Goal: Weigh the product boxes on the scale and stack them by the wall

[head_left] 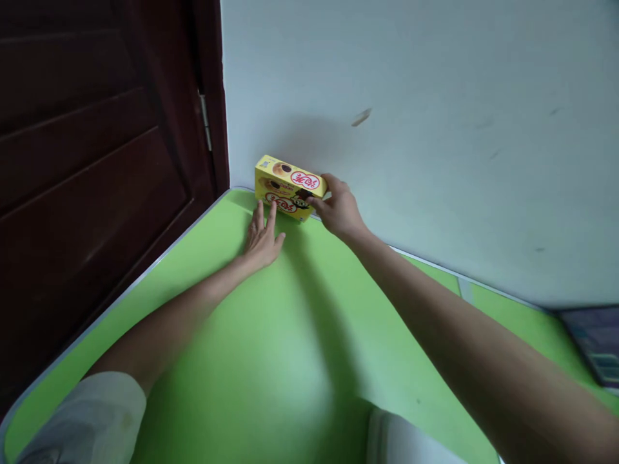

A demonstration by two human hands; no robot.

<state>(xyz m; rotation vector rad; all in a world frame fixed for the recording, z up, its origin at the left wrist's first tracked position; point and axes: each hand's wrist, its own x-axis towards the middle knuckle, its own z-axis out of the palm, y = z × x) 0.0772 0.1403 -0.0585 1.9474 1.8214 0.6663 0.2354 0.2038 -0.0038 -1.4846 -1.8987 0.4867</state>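
A yellow snack box (285,183) with red and white labels stands at the far corner of the green table (271,361), close against the pale wall. My right hand (338,209) grips the box's right end, with fingers over its top and thumb on the front. My left hand (262,237) lies flat on the table just in front of the box, fingers stretched out, fingertips touching or nearly touching its lower front edge.
A dark brown door (97,167) runs along the table's left edge. The pale wall (435,129) bounds the far side. A dark flat object (594,341), partly cut off, lies at the right edge of the table.
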